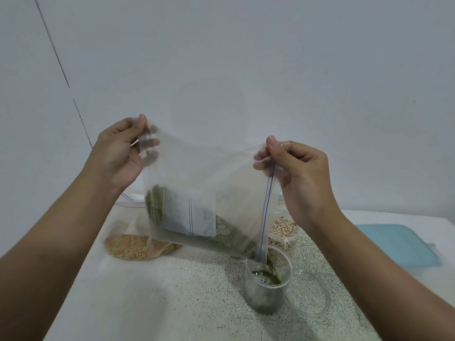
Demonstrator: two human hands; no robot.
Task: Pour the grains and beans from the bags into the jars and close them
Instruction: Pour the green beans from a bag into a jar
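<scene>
Your left hand (118, 153) pinches the zip bag (197, 173) by its raised corner, thumb against curled fingers. Your right hand (300, 173) pinches the zipper edge, holding the mouth's low corner over the open jar (267, 286). The tilt runs the green beans (155, 203) down into it; most are in the bag.

The bag (209, 173) is thin clear plastic film, faintly cloudy and softly glossy, with a matt white label patch (189, 217). The jar (267, 289) and lid (311, 294) are clear, smooth plastic. The bench (197, 291) looks like speckled stone, matt and grainy. The wall (246, 57) is smooth matt paint.
</scene>
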